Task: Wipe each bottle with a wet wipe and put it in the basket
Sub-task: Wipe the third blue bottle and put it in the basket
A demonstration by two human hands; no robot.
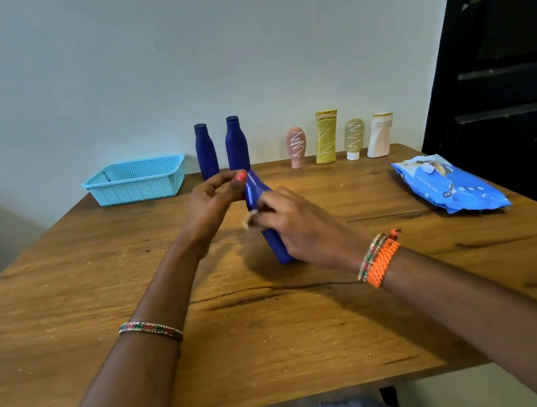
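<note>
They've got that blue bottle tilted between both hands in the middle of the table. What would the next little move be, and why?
Probably a further rub along the blue bottle. The left hand holds its top and the right hand has its grip on the body, seemingly with a wipe, though it is blurred. The bottle leans with its base near the table, and the basket looks empty, so wiping seems unfinished.

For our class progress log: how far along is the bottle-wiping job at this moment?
Done: nothing shows yet; no bottle is visible in the basket.
In hand: both hands, left hand and right hand, hold a tilted blue bottle; a wipe cannot be clearly made out.
Left: two blue bottles and four small containers stand by the wall; the wipe pack lies right.
</note>
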